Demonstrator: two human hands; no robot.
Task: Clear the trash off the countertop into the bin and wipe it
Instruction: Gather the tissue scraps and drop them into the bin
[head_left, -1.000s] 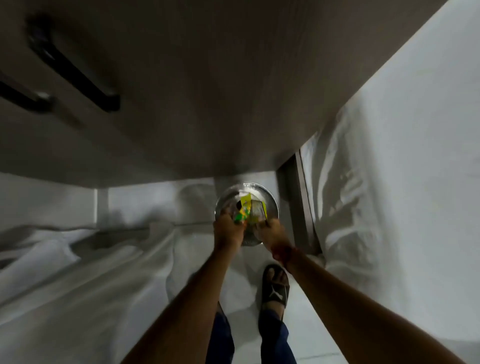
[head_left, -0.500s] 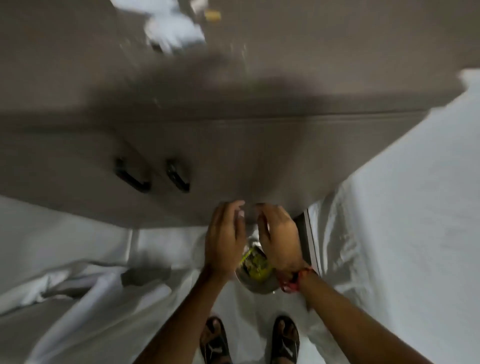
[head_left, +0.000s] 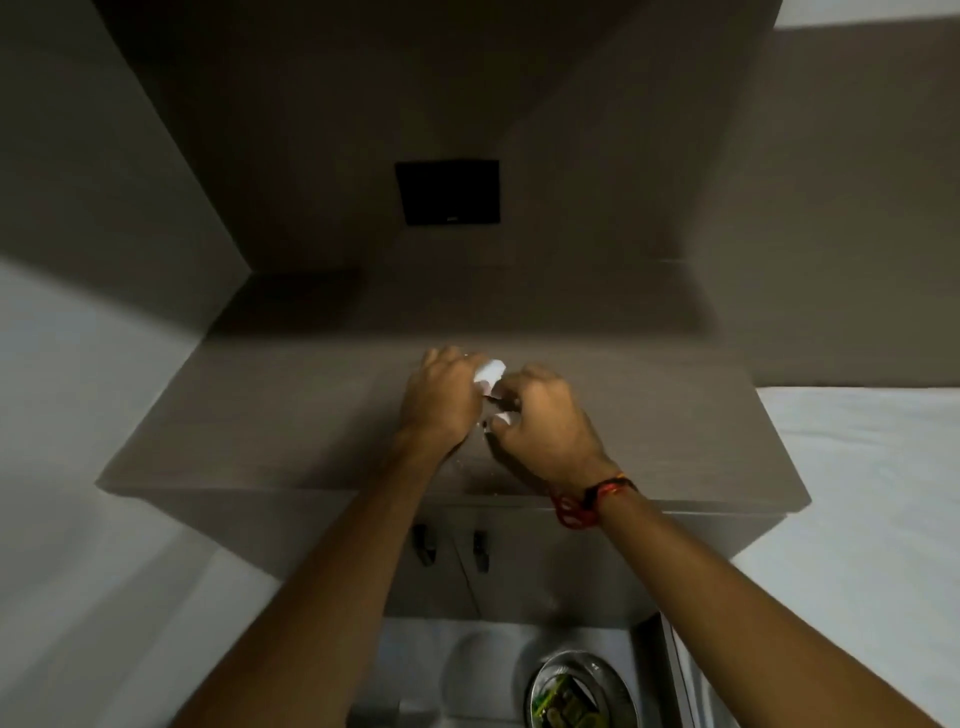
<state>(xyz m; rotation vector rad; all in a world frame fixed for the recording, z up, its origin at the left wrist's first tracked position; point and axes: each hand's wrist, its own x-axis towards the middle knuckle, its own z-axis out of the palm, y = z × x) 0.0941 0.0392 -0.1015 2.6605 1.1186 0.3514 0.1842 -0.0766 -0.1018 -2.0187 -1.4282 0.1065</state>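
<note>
Trash here is white crumpled paper (head_left: 490, 370), lying at the centre of the frame on the brown countertop (head_left: 270, 415), between the two hands. The left hand (head_left: 441, 397) lies palm down with its fingers curled over the left side of the paper, touching it; whether they actually grip it cannot be told, since the fingertips are hidden under the hand. The right hand (head_left: 543, 423) is just beside it, knuckles up, fingers bent in toward the paper, and a second small white scrap (head_left: 505, 418) shows at its thumb; how firmly that one is pinched is unclear. A few pale crumbs (head_left: 457, 462) speckle the counter just below the hands, near the front edge. A red and black thread band (head_left: 589, 499) circles the right wrist. Under the counter edge, at lower centre, two dark handles (head_left: 452, 548) sit side by side on the cabinet doors. At the bottom right of the frame the round metal bin (head_left: 582, 693) stands on the floor, well apart from the hands, with a green and yellow wrapper (head_left: 563, 704) inside it. A dark square panel (head_left: 448, 192) is set in the wall at upper centre, and white cloth (head_left: 857, 467) covers the right side of the frame.
</note>
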